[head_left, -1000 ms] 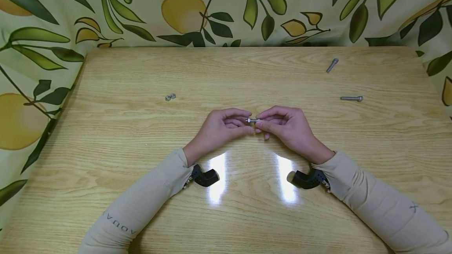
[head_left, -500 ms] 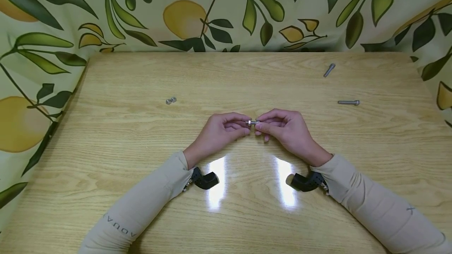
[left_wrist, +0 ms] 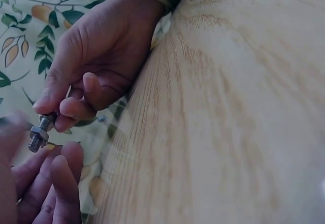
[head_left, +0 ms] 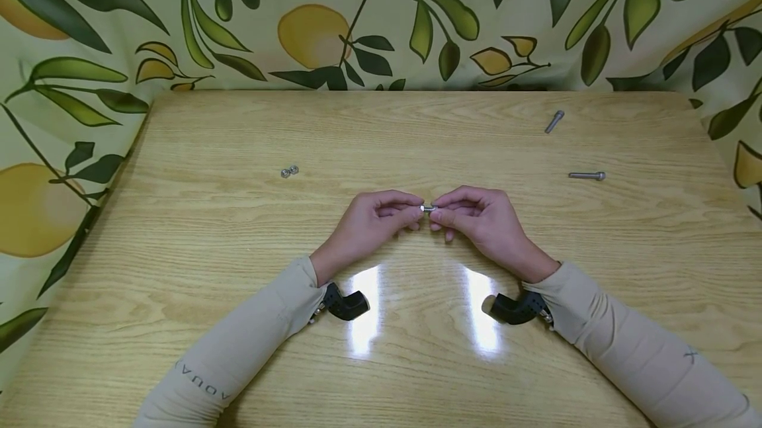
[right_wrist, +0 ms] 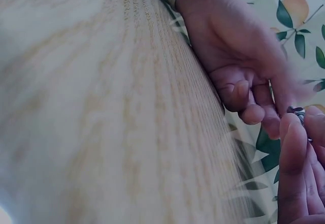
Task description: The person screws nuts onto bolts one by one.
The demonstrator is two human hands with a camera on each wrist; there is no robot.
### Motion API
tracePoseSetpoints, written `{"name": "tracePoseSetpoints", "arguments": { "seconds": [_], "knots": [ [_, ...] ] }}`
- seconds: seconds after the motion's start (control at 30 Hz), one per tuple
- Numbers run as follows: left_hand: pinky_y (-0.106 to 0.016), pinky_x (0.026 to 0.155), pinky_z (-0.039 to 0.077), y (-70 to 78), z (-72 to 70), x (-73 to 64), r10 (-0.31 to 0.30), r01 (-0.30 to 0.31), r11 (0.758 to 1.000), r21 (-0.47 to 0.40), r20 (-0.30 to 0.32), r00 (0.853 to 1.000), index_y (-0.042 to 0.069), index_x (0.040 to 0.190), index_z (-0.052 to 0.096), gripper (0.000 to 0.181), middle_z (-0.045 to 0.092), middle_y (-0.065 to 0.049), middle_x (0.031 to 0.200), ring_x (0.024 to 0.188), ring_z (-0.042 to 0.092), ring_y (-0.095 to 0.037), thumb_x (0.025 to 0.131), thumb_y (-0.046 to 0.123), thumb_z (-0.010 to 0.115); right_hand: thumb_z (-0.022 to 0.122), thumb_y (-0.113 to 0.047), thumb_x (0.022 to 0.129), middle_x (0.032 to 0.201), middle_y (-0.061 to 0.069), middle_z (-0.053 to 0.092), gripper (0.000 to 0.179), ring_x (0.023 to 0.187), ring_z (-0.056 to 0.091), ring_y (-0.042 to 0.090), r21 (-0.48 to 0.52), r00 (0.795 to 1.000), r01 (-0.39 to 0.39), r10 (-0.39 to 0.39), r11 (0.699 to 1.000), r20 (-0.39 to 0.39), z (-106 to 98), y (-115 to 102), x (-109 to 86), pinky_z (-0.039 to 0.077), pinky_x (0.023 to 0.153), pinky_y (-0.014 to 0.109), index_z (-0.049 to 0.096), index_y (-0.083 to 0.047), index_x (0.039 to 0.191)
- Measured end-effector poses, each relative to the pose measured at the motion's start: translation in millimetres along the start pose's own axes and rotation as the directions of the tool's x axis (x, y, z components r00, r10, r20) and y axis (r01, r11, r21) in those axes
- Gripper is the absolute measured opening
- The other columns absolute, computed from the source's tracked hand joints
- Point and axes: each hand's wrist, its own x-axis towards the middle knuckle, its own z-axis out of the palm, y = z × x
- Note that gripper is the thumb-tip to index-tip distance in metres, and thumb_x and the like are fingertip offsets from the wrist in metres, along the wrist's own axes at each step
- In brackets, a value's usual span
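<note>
Your two hands met at the middle of the wooden table (head_left: pixel 238 348), and from the head view only a glint of metal showed between the fingertips. The left wrist view gave more — a threaded steel bolt (left_wrist: pixel 41 129) with a hex nut (left_wrist: pixel 38 133) on its shank, your right hand (left_wrist: pixel 96 66) pinching the head end between thumb and forefinger. Your left hand (head_left: pixel 372 223) pinched the nut end, fingers curled. The right wrist view caught only a dark sliver of the bolt.

Two loose hex nuts (head_left: pixel 289 171) lay touching, well apart to the left; two smooth socket-head bolts (head_left: pixel 587 176) lay far right. The glossy woodgrain top mirrored two lights. Your left sleeve (head_left: pixel 238 342) read "AQUA" — upside down.
</note>
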Motion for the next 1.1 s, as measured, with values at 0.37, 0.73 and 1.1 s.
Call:
{"name": "tracePoseSetpoints", "arguments": {
  "seconds": [0.37,0.73,1.1],
  "knots": [
    [-0.029,0.078,0.06,-1.6,0.3,1.4,-0.017,0.017,1.0,-0.011,0.017,1.0,0.015,0.114,0.07,0.023,0.076,-0.005,0.095,0.087,0.073,-0.013,0.092,0.024,0.068,0.072,-0.016,0.089,0.082,0.003,0.076,0.023,0.065,0.069,0.021,-0.007,1.0,0.004,-0.004,1.0,0.005,-0.1,0.9,0.2,0.058,0.061,0.032,0.069,0.0,0.104],
    [-0.026,0.08,0.06,-1.6,0.5,0.0,0.005,-0.006,1.0,0.022,0.04,0.999,0.016,0.116,0.069,0.03,0.076,-0.003,0.099,0.088,0.073,-0.011,0.088,0.025,0.073,0.071,-0.014,0.089,0.083,0.006,0.077,0.023,0.067,0.071,0.02,0.005,1.0,0.014,-0.014,1.0,0.027,0.3,0.2,0.6,0.058,0.06,0.032,0.068,0.002,0.105],
    [-0.025,0.08,0.06,-1.6,0.9,0.2,-0.002,0.0,0.999,0.041,0.046,0.999,0.018,0.117,0.069,0.031,0.076,-0.001,0.1,0.088,0.073,-0.01,0.088,0.029,0.073,0.071,-0.014,0.089,0.083,0.003,0.077,0.024,0.068,0.072,0.02,0.01,0.999,0.016,-0.016,1.0,0.039,-0.4,0.6,0.7,0.058,0.06,0.031,0.068,0.003,0.106]
  ]
}}
